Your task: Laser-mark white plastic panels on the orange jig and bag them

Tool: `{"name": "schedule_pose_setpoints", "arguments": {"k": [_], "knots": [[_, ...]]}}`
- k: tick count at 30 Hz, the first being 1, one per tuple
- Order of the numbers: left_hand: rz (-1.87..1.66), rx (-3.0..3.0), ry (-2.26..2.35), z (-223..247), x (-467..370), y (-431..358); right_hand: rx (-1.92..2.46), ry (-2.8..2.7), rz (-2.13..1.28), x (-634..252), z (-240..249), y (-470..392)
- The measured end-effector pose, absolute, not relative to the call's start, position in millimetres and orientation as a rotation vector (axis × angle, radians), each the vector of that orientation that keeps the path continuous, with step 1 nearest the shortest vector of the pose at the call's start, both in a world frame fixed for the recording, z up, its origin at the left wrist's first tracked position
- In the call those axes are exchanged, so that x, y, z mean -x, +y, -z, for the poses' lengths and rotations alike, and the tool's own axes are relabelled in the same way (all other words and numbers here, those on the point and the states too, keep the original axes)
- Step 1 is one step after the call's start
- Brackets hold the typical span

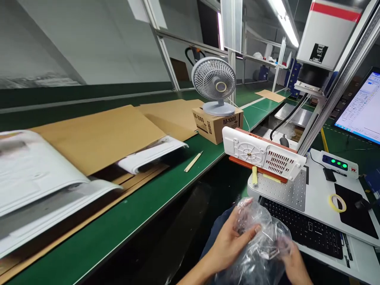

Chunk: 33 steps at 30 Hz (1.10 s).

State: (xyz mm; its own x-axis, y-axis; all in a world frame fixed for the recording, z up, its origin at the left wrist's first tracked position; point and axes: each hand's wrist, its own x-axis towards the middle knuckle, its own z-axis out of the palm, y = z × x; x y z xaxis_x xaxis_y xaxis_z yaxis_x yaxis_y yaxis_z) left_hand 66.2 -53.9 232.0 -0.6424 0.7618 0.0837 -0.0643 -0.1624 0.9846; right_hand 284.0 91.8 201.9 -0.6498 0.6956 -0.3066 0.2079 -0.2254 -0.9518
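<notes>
Green workbench (142,206) fills my feed's left, under brown cardboard (97,138); rightward, the left hand (228,240) grips a clear plastic bag (261,247); the right hand (291,255), blurred, touches the bag's other side near the keyboard (307,227), grip unclear. I'd keep tension light and even, lest thin film tear.

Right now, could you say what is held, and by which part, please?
Clear, crumpled plastic film: left hand at its upper left, right hand at its right.

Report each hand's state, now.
Left hand: closed, holding crumpled clear plastic.
Right hand: at the same plastic; blurred, so its grip cannot be told.
</notes>
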Motion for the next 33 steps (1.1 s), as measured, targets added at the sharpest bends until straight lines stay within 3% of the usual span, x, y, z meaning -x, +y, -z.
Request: {"name": "schedule_pose_setpoints", "arguments": {"k": [6, 14, 19, 26, 33], "knots": [[-2.081, -0.692, 1.846, -225, -82, -36, 0.671, -1.514, -1.975, -279, -229, 107], [-1.876, -0.686, 1.334, -228, -103, -28, 0.896, -1.673, -1.925, -249, -246, 62], [-1.817, -0.769, 1.286, -228, -56, -36, 0.949, -1.873, -1.69, -261, -252, 95], [-1.731, -0.774, 1.723, -214, 34, -29, 1.051, -2.094, -1.097, -279, -265, 183], [-1.797, -0.77, 2.108, -213, 153, 15, 1.016, -2.257, -1.101, -228, -285, 230]]}}
